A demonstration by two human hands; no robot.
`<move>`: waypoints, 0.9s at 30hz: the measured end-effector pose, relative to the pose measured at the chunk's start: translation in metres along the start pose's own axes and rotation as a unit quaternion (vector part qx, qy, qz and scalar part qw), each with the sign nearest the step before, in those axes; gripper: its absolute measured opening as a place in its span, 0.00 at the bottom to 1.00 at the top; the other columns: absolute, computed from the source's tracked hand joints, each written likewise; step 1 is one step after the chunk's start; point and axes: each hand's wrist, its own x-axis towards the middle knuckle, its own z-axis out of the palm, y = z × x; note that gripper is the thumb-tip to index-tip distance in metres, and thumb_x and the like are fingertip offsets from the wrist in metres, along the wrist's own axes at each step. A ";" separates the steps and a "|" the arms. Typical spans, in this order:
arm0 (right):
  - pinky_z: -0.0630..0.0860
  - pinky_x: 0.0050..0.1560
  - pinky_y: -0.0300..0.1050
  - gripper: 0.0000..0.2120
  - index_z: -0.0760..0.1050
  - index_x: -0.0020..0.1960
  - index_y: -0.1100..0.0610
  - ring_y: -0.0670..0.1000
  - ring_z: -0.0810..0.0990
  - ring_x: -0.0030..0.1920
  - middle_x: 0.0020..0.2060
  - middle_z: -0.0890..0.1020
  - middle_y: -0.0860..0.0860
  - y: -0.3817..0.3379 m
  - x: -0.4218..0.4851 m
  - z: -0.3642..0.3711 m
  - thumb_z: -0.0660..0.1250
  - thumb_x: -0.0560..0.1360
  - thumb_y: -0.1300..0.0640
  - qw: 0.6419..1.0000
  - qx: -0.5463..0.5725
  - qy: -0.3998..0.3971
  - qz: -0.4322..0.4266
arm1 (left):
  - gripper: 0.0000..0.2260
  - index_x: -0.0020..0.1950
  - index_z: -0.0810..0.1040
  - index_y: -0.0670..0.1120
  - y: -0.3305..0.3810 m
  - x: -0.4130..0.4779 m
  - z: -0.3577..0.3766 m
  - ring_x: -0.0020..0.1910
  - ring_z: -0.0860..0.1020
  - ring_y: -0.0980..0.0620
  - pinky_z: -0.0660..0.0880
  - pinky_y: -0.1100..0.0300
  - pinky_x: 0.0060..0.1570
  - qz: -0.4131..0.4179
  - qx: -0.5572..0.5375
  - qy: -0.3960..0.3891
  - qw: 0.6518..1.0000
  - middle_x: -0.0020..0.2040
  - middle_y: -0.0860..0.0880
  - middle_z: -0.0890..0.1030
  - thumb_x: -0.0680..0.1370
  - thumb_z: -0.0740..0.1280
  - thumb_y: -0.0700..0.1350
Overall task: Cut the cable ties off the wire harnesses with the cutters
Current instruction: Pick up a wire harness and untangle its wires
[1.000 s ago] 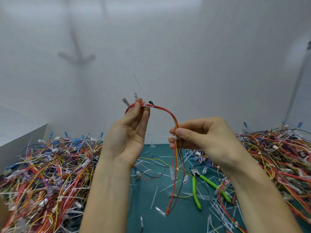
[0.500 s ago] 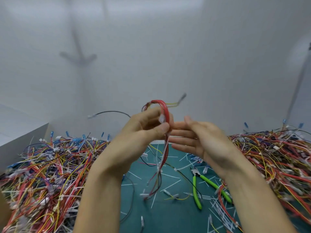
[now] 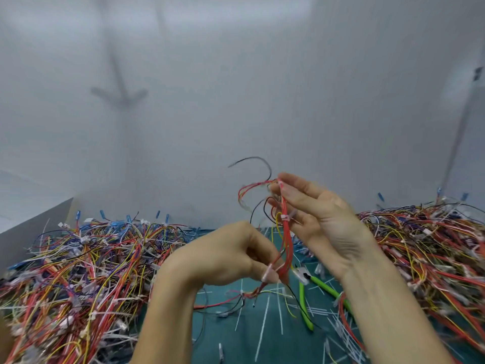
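Left hand [image 3: 228, 256] pinching the bottom end of a red wire harness [image 3: 286, 245], right hand [image 3: 325, 219] up at the top

Huge wire piles [image 3: 78, 271] sit on both sides of the desk [image 3: 262, 337], and the harness hangs in the air between the hands. It looks super light and floppy, and the thin wires would probably nick easily. Right fingers look mostly straight against it, but it's too blurry to tell if they're pinching. Green-handled cutters [image 3: 304, 306] lie on the desk below, nobody holding them. I'd grab just either side of the white cable tie [image 3: 285, 217] and keep that bit taut.
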 end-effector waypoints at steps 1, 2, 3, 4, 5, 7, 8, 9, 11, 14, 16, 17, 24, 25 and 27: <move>0.82 0.45 0.40 0.23 0.78 0.60 0.61 0.53 0.86 0.45 0.46 0.86 0.55 -0.003 0.000 -0.001 0.73 0.64 0.63 1.000 -0.004 -0.007 -0.018 | 0.05 0.49 0.85 0.41 -0.004 -0.001 -0.002 0.43 0.79 0.55 0.78 0.54 0.54 -0.015 -0.017 0.016 1.000 0.45 0.42 0.86 0.75 0.72 0.36; 0.82 0.47 0.41 0.25 0.78 0.61 0.61 0.54 0.86 0.46 0.46 0.86 0.55 -0.006 -0.001 -0.002 0.73 0.64 0.64 0.999 -0.017 -0.015 -0.035 | 0.05 0.48 0.85 0.41 -0.008 -0.002 -0.005 0.42 0.80 0.56 0.78 0.57 0.53 -0.025 -0.032 0.045 0.998 0.45 0.43 0.86 0.74 0.72 0.35; 0.82 0.49 0.42 0.27 0.77 0.62 0.61 0.55 0.86 0.47 0.45 0.86 0.55 -0.008 -0.003 -0.003 0.73 0.63 0.65 0.998 -0.039 -0.023 -0.053 | 0.05 0.48 0.84 0.41 -0.012 -0.003 -0.008 0.43 0.81 0.56 0.78 0.61 0.51 -0.032 -0.042 0.093 0.994 0.44 0.44 0.86 0.75 0.71 0.34; 0.82 0.50 0.43 0.28 0.76 0.63 0.60 0.56 0.86 0.48 0.45 0.86 0.56 -0.011 -0.004 -0.003 0.73 0.63 0.65 0.995 -0.071 -0.030 -0.070 | 0.05 0.48 0.83 0.42 -0.015 -0.004 -0.011 0.43 0.82 0.57 0.78 0.65 0.50 -0.037 -0.060 0.155 0.985 0.44 0.46 0.86 0.76 0.70 0.34; 0.82 0.51 0.43 0.28 0.75 0.64 0.59 0.56 0.86 0.48 0.45 0.86 0.56 -0.012 -0.006 -0.003 0.73 0.64 0.65 0.989 -0.111 -0.039 -0.086 | 0.05 0.48 0.83 0.42 -0.016 -0.004 -0.012 0.44 0.83 0.56 0.77 0.66 0.49 -0.039 -0.097 0.222 0.969 0.45 0.47 0.86 0.78 0.68 0.35; 0.81 0.49 0.41 0.27 0.74 0.65 0.58 0.54 0.86 0.49 0.44 0.86 0.55 -0.011 -0.008 0.001 0.73 0.67 0.69 0.972 -0.198 -0.065 -0.110 | 0.08 0.49 0.82 0.42 -0.017 -0.001 -0.013 0.48 0.85 0.54 0.79 0.63 0.50 -0.042 -0.228 0.319 0.919 0.46 0.47 0.87 0.81 0.63 0.40; 0.80 0.48 0.40 0.27 0.73 0.65 0.57 0.53 0.86 0.49 0.44 0.85 0.56 -0.010 -0.009 0.003 0.72 0.69 0.72 0.961 -0.238 -0.084 -0.113 | 0.12 0.50 0.82 0.41 -0.016 0.001 -0.012 0.49 0.85 0.51 0.80 0.61 0.50 -0.039 -0.307 0.333 0.890 0.47 0.46 0.87 0.82 0.61 0.44; 0.80 0.48 0.39 0.27 0.73 0.66 0.57 0.52 0.86 0.49 0.45 0.85 0.57 -0.007 -0.010 0.006 0.71 0.70 0.75 0.949 -0.275 -0.107 -0.112 | 0.15 0.51 0.82 0.40 -0.013 0.003 -0.012 0.49 0.85 0.49 0.81 0.58 0.49 -0.032 -0.382 0.330 0.863 0.48 0.44 0.86 0.83 0.59 0.47; 0.80 0.51 0.41 0.28 0.72 0.65 0.56 0.50 0.85 0.49 0.45 0.84 0.59 -0.001 -0.011 0.011 0.69 0.71 0.76 0.918 -0.351 -0.149 -0.108 | 0.18 0.49 0.83 0.41 -0.008 0.007 -0.010 0.46 0.86 0.47 0.83 0.56 0.43 -0.014 -0.492 0.304 0.816 0.49 0.41 0.86 0.82 0.60 0.51; 0.79 0.59 0.45 0.28 0.71 0.64 0.49 0.46 0.84 0.50 0.43 0.85 0.52 0.004 -0.011 0.014 0.71 0.71 0.72 0.864 -0.459 -0.173 -0.110 | 0.16 0.47 0.85 0.43 -0.007 0.009 -0.010 0.45 0.85 0.49 0.81 0.58 0.43 -0.002 -0.509 0.314 0.801 0.46 0.44 0.86 0.70 0.71 0.54; 0.76 0.63 0.48 0.28 0.71 0.62 0.45 0.45 0.83 0.52 0.44 0.86 0.47 0.005 -0.011 0.013 0.72 0.71 0.69 0.843 -0.499 -0.175 -0.100 | 0.20 0.48 0.85 0.43 -0.012 0.008 -0.011 0.47 0.82 0.48 0.79 0.59 0.47 0.007 -0.488 0.332 0.807 0.45 0.43 0.83 0.60 0.76 0.52; 0.75 0.63 0.48 0.27 0.70 0.61 0.44 0.44 0.83 0.54 0.45 0.86 0.45 0.005 -0.011 0.012 0.72 0.71 0.68 0.836 -0.510 -0.179 -0.093 | 0.22 0.49 0.84 0.44 -0.013 0.008 -0.011 0.46 0.81 0.48 0.78 0.58 0.49 0.012 -0.481 0.338 0.809 0.45 0.43 0.82 0.58 0.76 0.50; 0.82 0.51 0.43 0.12 0.79 0.46 0.53 0.43 0.85 0.49 0.48 0.85 0.48 -0.003 -0.008 0.009 0.65 0.77 0.69 0.897 -0.426 -0.051 -0.109 | 0.17 0.50 0.82 0.46 -0.011 0.011 -0.009 0.49 0.84 0.52 0.78 0.64 0.48 0.113 -0.437 0.361 0.816 0.48 0.46 0.86 0.62 0.75 0.38; 0.82 0.48 0.43 0.08 0.78 0.46 0.54 0.45 0.86 0.47 0.47 0.85 0.49 -0.003 -0.007 0.009 0.66 0.78 0.66 0.913 -0.389 -0.016 -0.123 | 0.15 0.49 0.82 0.46 -0.009 0.011 -0.009 0.49 0.84 0.51 0.78 0.63 0.48 0.130 -0.412 0.368 0.823 0.48 0.45 0.86 0.65 0.75 0.35; 0.82 0.44 0.39 0.03 0.78 0.51 0.54 0.46 0.86 0.44 0.46 0.86 0.51 -0.005 -0.007 0.010 0.69 0.77 0.59 0.935 -0.331 0.008 -0.131 | 0.15 0.49 0.81 0.45 -0.006 0.011 -0.008 0.48 0.85 0.50 0.79 0.64 0.47 0.143 -0.362 0.391 0.834 0.46 0.45 0.87 0.67 0.74 0.30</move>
